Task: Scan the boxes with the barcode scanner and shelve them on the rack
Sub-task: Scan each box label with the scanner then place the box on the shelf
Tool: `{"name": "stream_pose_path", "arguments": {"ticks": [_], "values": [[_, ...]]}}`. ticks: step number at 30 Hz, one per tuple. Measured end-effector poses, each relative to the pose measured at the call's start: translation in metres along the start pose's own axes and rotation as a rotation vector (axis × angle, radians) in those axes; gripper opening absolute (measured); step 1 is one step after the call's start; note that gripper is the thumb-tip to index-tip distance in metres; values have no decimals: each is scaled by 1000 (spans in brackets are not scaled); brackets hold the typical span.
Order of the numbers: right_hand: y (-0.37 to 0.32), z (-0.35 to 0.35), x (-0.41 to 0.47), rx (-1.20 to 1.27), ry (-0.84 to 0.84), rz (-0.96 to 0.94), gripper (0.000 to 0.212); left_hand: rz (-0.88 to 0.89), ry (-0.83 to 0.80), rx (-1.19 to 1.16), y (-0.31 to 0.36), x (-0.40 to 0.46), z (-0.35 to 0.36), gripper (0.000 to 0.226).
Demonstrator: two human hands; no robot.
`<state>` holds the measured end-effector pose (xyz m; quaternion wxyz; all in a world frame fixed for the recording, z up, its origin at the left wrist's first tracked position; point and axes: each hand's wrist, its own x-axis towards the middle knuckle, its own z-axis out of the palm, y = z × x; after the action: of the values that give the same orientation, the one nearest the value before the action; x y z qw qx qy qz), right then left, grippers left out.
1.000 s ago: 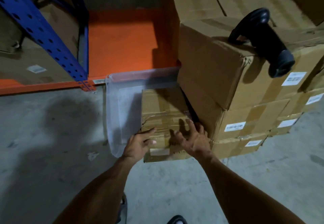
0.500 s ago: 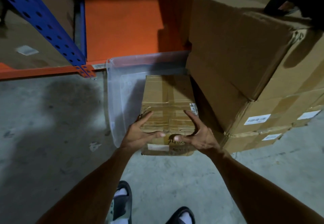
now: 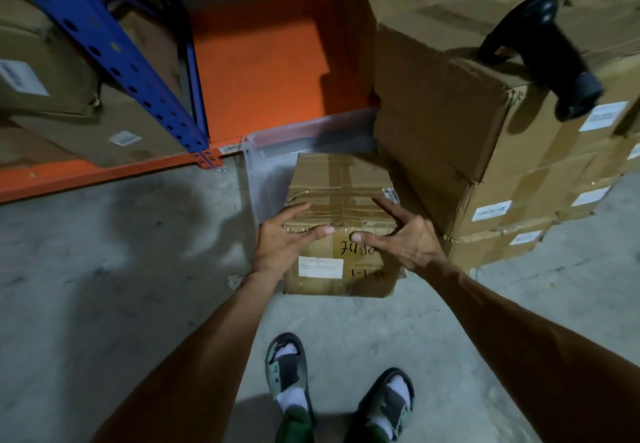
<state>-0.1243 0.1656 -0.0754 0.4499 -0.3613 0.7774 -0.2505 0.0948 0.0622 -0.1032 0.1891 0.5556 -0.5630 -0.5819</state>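
Note:
A small taped cardboard box (image 3: 341, 193) with a white label and handwritten marks on its near face is held between both hands in the middle of the head view. My left hand (image 3: 282, 243) grips its near left corner, thumb across the front edge. My right hand (image 3: 403, 238) grips the near right corner the same way. The black barcode scanner (image 3: 543, 58) lies on top of the large carton stack (image 3: 460, 124) at the right. The rack (image 3: 114, 54) with blue upright and orange shelf (image 3: 263, 72) stands at the back left.
A clear plastic bin (image 3: 256, 172) sits on the concrete floor behind the small box, against the orange beam. Labelled cartons (image 3: 52, 89) fill the rack bay at the left. My two sandalled feet (image 3: 339, 394) stand on the floor below the box.
Both hands closed round the small box's near corners and brought it out of the bin toward me. The view shifted, so the scanner on the stack shows again.

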Motion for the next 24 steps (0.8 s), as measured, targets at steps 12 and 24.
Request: {"name": "stream_pose_path", "arguments": {"ticks": [12,24], "values": [[-176,-98,-174,65,141,-160,122,181,78,5,215,-154,-77,65],[-298,-226,-337,40,311,-502,106,535,211,-12,409,-308,-100,71]]}}
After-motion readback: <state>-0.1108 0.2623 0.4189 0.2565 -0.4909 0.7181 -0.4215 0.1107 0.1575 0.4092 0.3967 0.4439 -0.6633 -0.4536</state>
